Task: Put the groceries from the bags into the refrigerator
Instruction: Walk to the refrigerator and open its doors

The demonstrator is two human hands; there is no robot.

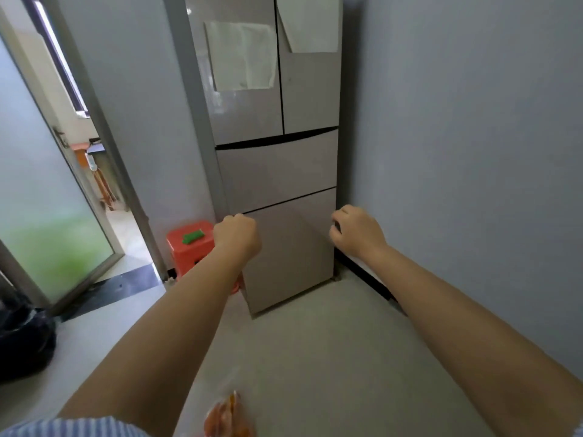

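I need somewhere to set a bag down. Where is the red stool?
In the head view, the red stool stands on the floor left of the refrigerator, by the doorway, just beyond the left hand.

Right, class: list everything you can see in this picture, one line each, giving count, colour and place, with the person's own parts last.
refrigerator: one, beige-grey, against the back wall, doors and drawers closed
paper sheets: two, white, on the upper doors
stool: one, red, left of the refrigerator
green item: one, on the stool
black bag: one, on the floor at far left
glass door: one, frosted, at left, open
orange bag: one, on the floor at bottom centre, contents unclear
left hand: curled at the bottom drawer's top edge
right hand: curled at the drawer's right corner
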